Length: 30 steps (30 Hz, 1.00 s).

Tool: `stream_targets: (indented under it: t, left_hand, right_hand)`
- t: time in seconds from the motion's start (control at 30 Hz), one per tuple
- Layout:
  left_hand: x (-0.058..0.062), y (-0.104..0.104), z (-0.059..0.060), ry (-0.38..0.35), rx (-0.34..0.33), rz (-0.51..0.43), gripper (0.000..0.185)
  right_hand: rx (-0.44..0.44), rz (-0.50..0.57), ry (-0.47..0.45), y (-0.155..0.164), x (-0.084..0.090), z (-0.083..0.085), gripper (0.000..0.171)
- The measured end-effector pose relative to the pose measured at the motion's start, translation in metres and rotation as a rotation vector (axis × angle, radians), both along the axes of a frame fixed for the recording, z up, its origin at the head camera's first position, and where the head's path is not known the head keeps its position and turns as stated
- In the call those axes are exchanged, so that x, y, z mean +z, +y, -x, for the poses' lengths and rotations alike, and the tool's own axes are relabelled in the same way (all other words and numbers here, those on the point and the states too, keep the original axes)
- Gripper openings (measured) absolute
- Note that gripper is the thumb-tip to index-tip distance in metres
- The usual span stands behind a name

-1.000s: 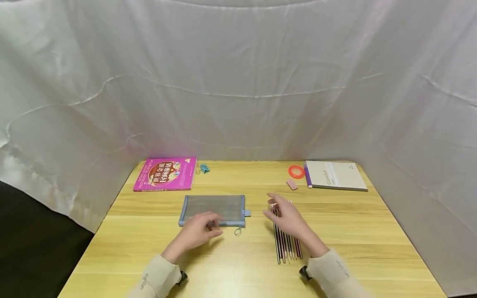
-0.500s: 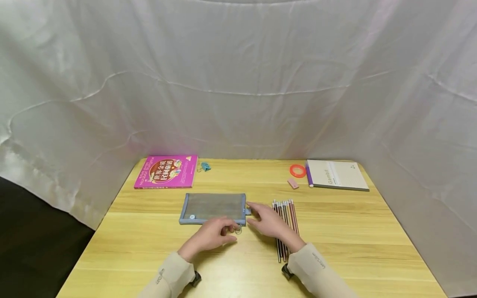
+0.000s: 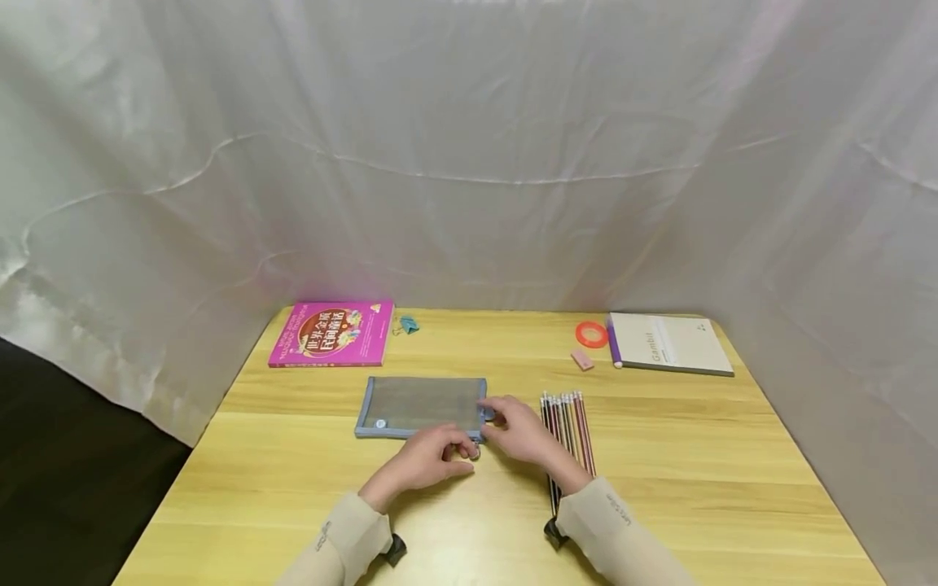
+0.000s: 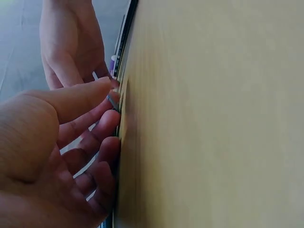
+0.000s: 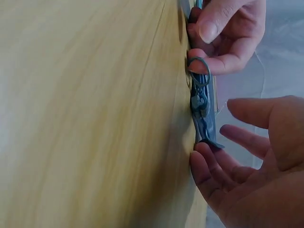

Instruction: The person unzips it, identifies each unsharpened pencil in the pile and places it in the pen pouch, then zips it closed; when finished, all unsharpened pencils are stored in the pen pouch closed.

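A blue-edged mesh zip pouch (image 3: 425, 403) lies flat on the wooden table, its zip along the near edge. My left hand (image 3: 425, 461) is at the near right corner, fingers bent. In the right wrist view its fingertips touch the zip pull's ring (image 5: 208, 73), with the thumb held apart. My right hand (image 3: 523, 433) is at the pouch's right end. Its lower fingers touch the small side tab (image 5: 213, 143), while its thumb stays away from them. Several pencils (image 3: 566, 419) lie beside the right hand, partly hidden by the right forearm.
At the back left are a pink book (image 3: 333, 334) and a teal binder clip (image 3: 409, 325). A red tape roll (image 3: 580, 332), a pink eraser (image 3: 582, 360) and a notebook (image 3: 677, 342) with a purple edge lie at the back right. Grey fabric curtains (image 3: 469, 228) surround the table.
My right hand has moved left from above the pencils to the pouch's side tab. The left hand has slid right along the near edge to the zip ring.
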<state>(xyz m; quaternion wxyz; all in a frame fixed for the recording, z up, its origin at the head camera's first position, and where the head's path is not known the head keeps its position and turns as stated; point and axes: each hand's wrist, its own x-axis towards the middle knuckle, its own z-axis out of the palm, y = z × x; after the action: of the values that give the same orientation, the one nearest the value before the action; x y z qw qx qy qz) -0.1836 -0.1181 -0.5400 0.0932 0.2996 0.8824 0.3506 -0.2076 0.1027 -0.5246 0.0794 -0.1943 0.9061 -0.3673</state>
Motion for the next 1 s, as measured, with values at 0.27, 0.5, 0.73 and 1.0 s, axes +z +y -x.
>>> stream_targets:
  t: [0.27,0.5,0.73,1.0]
  left_hand:
    - [-0.001,-0.001,0.000,-0.080,0.048,-0.025,0.005]
    - [-0.001,-0.001,0.000,-0.090,0.056,-0.056,0.007]
    - [-0.001,-0.001,0.000,-0.093,0.053,-0.063,0.008]
    - [0.000,0.000,0.000,-0.096,0.059,-0.072,0.007]
  right_hand:
    - [-0.123,0.092,-0.041,-0.009,-0.002,-0.001,0.043]
    - [-0.179,0.177,-0.099,-0.012,-0.004,-0.001,0.044]
    - [-0.245,0.198,-0.163,-0.013,-0.005,-0.001,0.040]
    - [-0.242,0.235,-0.179,-0.013,-0.006,0.001,0.040]
